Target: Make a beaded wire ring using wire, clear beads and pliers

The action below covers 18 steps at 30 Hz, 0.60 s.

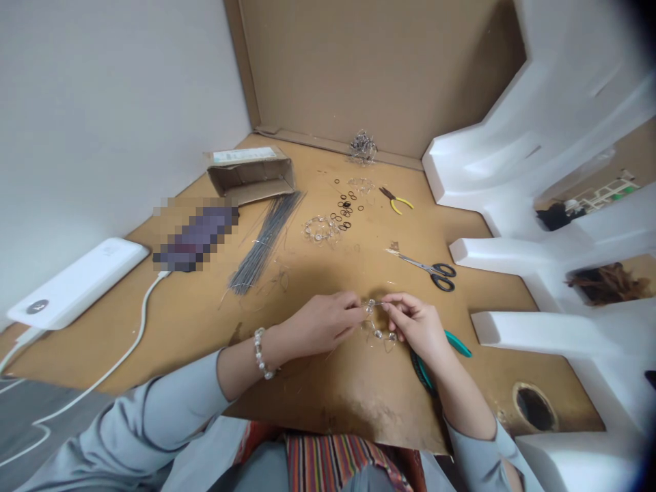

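Observation:
A small beaded wire ring [378,333] with clear beads is between my two hands, above the table. My left hand [331,320] is closed, with thumb and fingertips pinching the ring's left side near a clear bead. My right hand [416,326] pinches the wire on the other side. Under my right wrist lies a pair of green-handled pliers [458,344], partly hidden by the forearm. Beyond my right hand are scissors [430,268] with black handles. Another beaded wire ring [320,229] lies farther back.
A bundle of grey wires [264,249] lies left of centre, before an open cardboard box [251,176]. Small black rings [346,212], yellow-handled pliers [395,199] and a wire heap [363,147] are farther back. A power bank [82,283] with its cable is at left; white foam [523,329] borders the right.

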Available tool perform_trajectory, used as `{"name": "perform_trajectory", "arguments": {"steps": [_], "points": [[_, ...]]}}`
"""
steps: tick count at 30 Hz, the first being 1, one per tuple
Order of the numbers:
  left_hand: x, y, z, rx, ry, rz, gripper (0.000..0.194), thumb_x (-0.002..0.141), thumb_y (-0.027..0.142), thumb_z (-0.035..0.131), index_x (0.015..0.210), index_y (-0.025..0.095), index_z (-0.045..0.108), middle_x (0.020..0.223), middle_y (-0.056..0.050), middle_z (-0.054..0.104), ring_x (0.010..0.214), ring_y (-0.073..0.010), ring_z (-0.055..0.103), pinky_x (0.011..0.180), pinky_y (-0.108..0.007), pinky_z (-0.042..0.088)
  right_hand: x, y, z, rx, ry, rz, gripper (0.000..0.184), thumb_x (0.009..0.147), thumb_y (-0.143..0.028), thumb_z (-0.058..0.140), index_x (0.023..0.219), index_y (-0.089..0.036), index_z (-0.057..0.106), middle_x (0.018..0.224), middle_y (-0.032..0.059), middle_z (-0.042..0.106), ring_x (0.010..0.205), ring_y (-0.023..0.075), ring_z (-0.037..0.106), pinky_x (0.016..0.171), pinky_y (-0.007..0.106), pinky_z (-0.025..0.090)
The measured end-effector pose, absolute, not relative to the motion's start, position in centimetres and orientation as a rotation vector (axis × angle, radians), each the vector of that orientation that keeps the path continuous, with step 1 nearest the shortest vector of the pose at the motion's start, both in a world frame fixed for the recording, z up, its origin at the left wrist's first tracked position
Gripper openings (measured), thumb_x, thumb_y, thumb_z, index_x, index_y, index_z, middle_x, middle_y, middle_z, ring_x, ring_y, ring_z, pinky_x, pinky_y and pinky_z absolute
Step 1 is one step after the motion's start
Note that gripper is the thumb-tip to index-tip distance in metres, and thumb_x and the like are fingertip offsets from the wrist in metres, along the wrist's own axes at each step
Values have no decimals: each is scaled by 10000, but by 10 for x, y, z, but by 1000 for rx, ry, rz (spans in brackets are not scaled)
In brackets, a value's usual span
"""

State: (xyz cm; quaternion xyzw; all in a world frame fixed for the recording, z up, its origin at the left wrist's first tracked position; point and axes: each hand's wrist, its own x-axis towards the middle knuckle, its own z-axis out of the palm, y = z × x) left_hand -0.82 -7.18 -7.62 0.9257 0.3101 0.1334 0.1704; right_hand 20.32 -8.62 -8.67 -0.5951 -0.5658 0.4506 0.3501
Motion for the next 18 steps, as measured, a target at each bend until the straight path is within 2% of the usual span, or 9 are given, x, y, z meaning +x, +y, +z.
{"name": "perform_trajectory", "arguments": {"steps": [6,11,15,18], "points": [[-9,-72,-77,2716,704,437,161,864,130,407,928,173,548,1071,-69,581,930,-171,532,785,-268,438,204,-88,-90,-1559,-1654,963,238,806,-368,561,850,-173,690,462,-40,565,366,83,466,394,197,382],[-8,-71,-78,2747,656,378,172,846,100,417,937,174,543,1026,-70,599,927,-179,528,792,-275,443,207,-89,-93,-1590,-1833,686,196,819,-312,558,849,-195,713,489,-29,599,431,105,532,459,212,432],[-8,-72,-80,2667,709,436,234,827,53,399,941,185,555,1038,-76,588,910,-177,524,766,-267,433,207,-90,-91,-1476,-1972,415,177,841,-264,543,863,-223,714,713,10,723,569,137,644,565,243,512],[-8,-75,-81,2477,851,520,227,838,85,389,940,195,559,1049,-67,571,875,-160,532,753,-255,434,208,-92,-86,-1355,-2036,189,195,864,-222,516,890,-227,709,842,29,740,718,161,692,670,266,542]]}}
